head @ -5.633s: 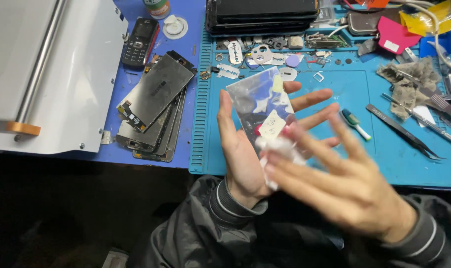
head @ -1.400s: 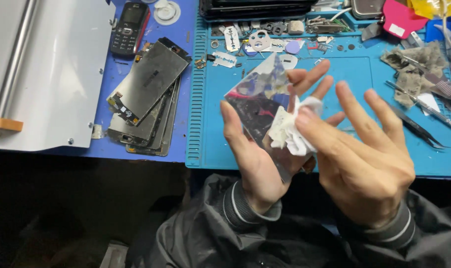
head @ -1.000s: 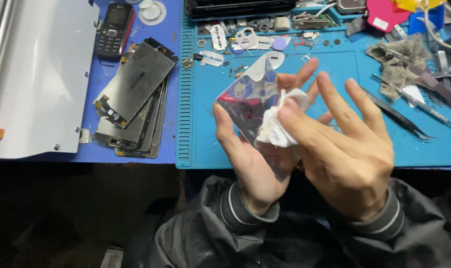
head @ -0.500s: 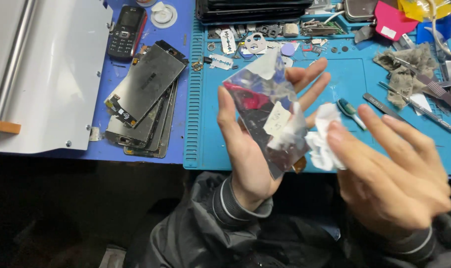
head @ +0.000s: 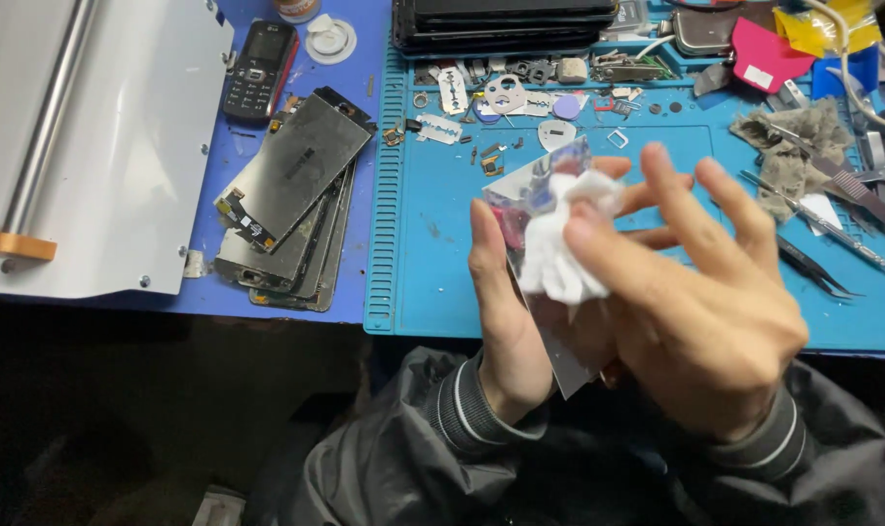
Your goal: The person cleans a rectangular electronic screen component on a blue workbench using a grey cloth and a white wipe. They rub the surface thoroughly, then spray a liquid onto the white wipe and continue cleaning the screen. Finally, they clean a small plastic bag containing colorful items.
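**A:** What have your hands got hold of?

**B:** Your left hand (head: 506,302) is closed around the edge of a thin glass screen panel (head: 540,190), thumb along its near side and fingers behind it, so the panel stands tilted above the blue work mat (head: 442,263). Your right hand (head: 700,312) has its fingertips pinched together on a crumpled white wipe (head: 559,248), which is pressed flat against the panel's face.

**A:** And around you?

**B:** To the left of the mat you have a stack of phone display assemblies (head: 291,200) lying on the blue table, with a small black keypad phone (head: 260,56) just beyond them. Razor blades (head: 442,127) and small metal parts lie along the mat's far edge. Tweezers (head: 817,268) rest on the mat to the right of your right hand, near a grey rag (head: 788,156).
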